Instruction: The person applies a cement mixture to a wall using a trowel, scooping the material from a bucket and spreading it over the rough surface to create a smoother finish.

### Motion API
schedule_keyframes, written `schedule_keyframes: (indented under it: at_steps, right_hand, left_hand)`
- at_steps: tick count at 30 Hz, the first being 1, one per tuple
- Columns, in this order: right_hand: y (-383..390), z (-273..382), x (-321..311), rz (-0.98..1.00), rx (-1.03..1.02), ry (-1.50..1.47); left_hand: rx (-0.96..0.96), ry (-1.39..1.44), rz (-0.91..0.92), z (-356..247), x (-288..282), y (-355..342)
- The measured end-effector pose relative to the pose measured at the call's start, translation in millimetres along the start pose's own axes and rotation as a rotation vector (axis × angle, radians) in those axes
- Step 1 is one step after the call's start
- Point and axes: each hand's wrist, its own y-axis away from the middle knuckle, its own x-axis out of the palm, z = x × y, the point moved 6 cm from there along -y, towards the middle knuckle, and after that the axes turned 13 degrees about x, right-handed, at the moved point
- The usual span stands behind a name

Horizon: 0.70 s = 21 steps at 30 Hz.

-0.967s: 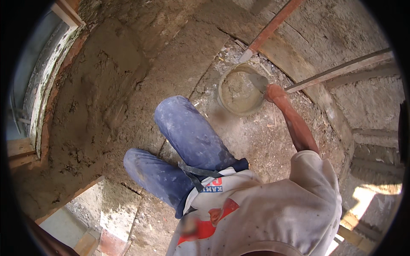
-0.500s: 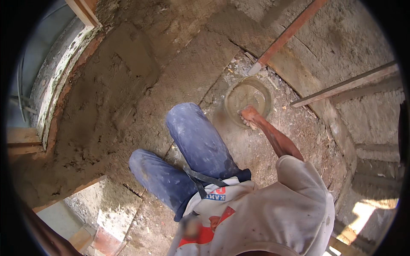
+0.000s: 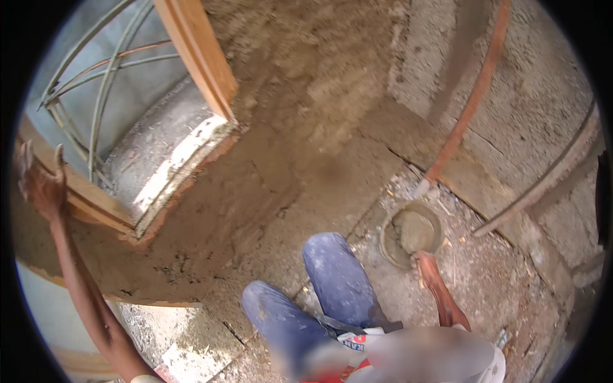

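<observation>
Rough brown plaster wall (image 3: 319, 83), orange wooden window frame (image 3: 198, 60) upper left, debris-strewn floor (image 3: 498, 287). Bucket (image 3: 384, 237) sits on floor, right of the knees (image 3: 332, 255), wet grey mix (image 3: 417, 231) inside. Right hand (image 3: 426, 263) at its near rim, fingers curled; can't tell if gripping anything. Left hand (image 3: 43, 185) spread wide at the frame's lower left, contact unclear. Reddish bar (image 3: 472, 108) ends just beside bucket.

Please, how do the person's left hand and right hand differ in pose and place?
The left hand is open, its fingers apart; the right hand looks curled, whether around something is unclear. The left hand is by the wooden frame; the right hand is at the bucket's near rim. Both are bare.
</observation>
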Motion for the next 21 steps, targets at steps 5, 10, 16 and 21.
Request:
schedule_keyframes:
  at_steps: [5,10,16,21]
  right_hand:
    - [81.3,92.7,30.0,0.175,-0.261,-0.383]
    - [213.6,230.9,84.8,0.255,-1.048,-0.626]
    - [277.2,362.7,166.7,-0.36,-1.538,-0.92]
    - [279.9,432.9,291.7,-0.695,-1.758,-0.822]
  left_hand:
    - [-0.13,0.065,0.044,-13.3,-13.0,-1.6]
    - [-0.124,0.116,-0.031,-18.8,-26.4,-10.4]
    - [-0.127,0.102,0.013,-13.5,-17.3,-0.3]
    - [-0.158,0.107,0.021,-13.3,-17.5,-0.8]
